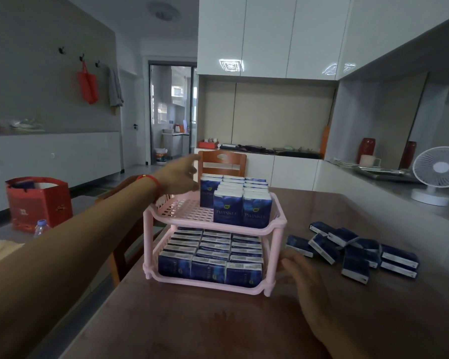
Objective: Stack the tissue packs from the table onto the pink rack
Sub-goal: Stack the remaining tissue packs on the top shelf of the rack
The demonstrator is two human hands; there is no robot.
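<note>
1. Centre of the brown wooden table (218, 320) stands the pink two-tier plastic rack (277, 224), its slatted shelves carried on round corner posts.
2. Lower shelf: packed wall to wall with dark blue tissue packs (210, 260) standing upright in three columns, white tops showing.
3. Upper shelf: more of the same packs (241, 203), filling the right and middle columns, with a shorter row at the back of the left column. The front left of that shelf shows bare pink grid.
4. The left hand (178, 177) reaches out at about 11 o'clock from the rack's centre, up by the back-left corner of the upper shelf. Fingers spread and loose, gripping nothing; the fingertips are just beside the back-left pack, and I can't tell whether they touch it.
5. A red band (148, 180) sits on that wrist.
6. The right hand (300, 270) lies at about 4 o'clock, flat by the rack's front right post. Fingers straight, relaxed, holding nothing.
7. Out at 3 o'clock on the table, well apart from the rack, a loose heap of blue tissue packs (353, 250) lies flat and tumbled, some overlapping.
8. Behind the rack at 12 o'clock, the back of a wooden chair (222, 163) shows.
9. Far right, 2 o'clock: a white desk fan (438, 172) on the counter.
10. Far left, 9 o'clock: a red paper gift bag (40, 203), with a clear plastic bottle (40, 228) just in front.
</note>
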